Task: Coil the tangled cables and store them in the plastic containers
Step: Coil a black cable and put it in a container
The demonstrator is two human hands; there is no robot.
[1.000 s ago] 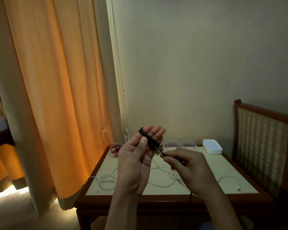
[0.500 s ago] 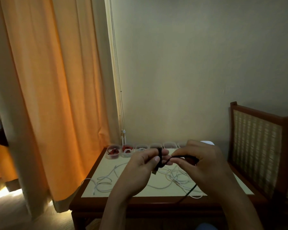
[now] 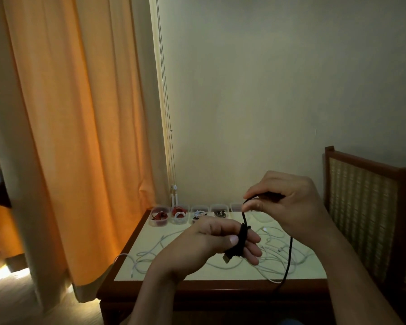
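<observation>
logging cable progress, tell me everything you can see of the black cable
The black cable looks thin and matte. Several turns are wound round the left hand's fingers, thumb pressing them, a plug end poking out below. One strand rises to the right hand, which pinches it; the rest hangs down over the table's front edge.

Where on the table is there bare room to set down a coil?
Free: the strip in front of the containers at the far left, and the near right corner beyond the black cable. White cables crowd the middle and near left.
</observation>
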